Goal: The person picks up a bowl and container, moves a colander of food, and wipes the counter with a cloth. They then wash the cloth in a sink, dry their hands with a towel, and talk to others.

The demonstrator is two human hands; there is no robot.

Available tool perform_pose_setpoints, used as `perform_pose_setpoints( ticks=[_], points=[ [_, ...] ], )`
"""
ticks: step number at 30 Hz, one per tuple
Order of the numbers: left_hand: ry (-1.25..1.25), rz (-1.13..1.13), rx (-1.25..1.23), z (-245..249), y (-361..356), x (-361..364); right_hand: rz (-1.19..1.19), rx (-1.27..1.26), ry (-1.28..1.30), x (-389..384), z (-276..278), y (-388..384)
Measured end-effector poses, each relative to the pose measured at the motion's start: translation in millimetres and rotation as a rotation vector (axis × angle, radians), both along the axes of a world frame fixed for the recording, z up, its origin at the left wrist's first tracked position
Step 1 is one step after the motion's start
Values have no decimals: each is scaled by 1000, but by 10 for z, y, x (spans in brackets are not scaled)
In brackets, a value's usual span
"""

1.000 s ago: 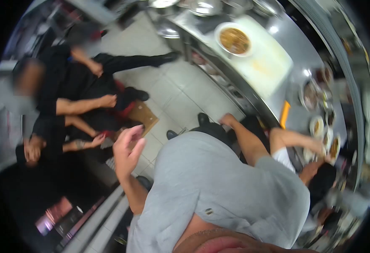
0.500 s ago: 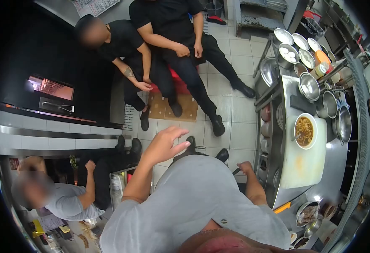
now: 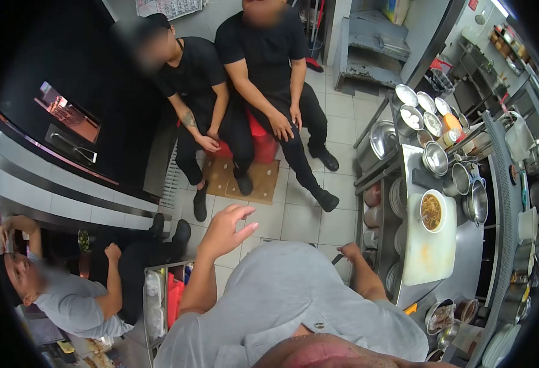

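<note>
My left hand (image 3: 225, 233) is raised in front of my grey shirt, thumb apart from loosely bent fingers, with nothing in it. It hangs in the air over the tiled floor. Low at my side, my right hand (image 3: 350, 250) is closed around a thin dark object (image 3: 338, 258), of which only a short end shows; I cannot tell what it is. To the right of that hand stands a steel worktable (image 3: 462, 245). On it lies a white cutting board (image 3: 427, 260), bearing a white bowl of noodles in brown broth (image 3: 432, 211).
Two people in black (image 3: 196, 67) sit ahead on red stools (image 3: 263, 144), legs stretched over the floor. Another person in grey (image 3: 76, 300) is at the left, beside a cart (image 3: 153, 306). Metal bowls (image 3: 435, 158) and a pot of eggs (image 3: 411, 118) crowd the table's far end.
The view has tilted up and shifted. A seated person's hands have moved apart, one now resting on a knee. My left hand stays raised; my right keeps hold of the dark object.
</note>
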State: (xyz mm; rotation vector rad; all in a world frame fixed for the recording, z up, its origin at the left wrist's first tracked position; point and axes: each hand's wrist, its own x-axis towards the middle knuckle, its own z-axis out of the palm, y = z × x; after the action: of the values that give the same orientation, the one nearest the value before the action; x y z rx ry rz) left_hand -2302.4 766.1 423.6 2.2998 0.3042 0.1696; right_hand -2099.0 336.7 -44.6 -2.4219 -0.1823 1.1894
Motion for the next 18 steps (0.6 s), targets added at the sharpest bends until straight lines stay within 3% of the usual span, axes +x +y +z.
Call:
perform_pose_setpoints(
  ticks=[4, 5, 7, 9, 12, 13, 14, 16, 18],
  points=[
    [-74, 73, -13, -74, 349, -420, 53, 17, -32, -197, -37, 279],
    [-78, 101, -16, -113, 430, -529, 56, -21, -65, -277, 262, 460],
    [-53, 125, 53, -208, 594, -755, 113, -50, 87, -258, 128, 593],
    [-24, 155, -17, -380, 620, -1054, 248, -56, 88, -1204, -1, 53],
    [-35, 147, 36, -502, 851, -1151, 479, 129, -267, -187, -151, 1090],
    [-46, 143, 44, -506, 875, -1202, 451, 80, -179, -230, 301, 1340],
    [-48, 136, 47, -504, 897, -1212, 435, 23, -154, -224, 216, 1485],
    [-70, 134, 36, -495, 918, -1261, 249, 47, -95, -408, 887, 1841],
    [-75, 138, 22, -478, 937, -1305, 215, 138, -169, -422, 1068, 2185]
  ],
)
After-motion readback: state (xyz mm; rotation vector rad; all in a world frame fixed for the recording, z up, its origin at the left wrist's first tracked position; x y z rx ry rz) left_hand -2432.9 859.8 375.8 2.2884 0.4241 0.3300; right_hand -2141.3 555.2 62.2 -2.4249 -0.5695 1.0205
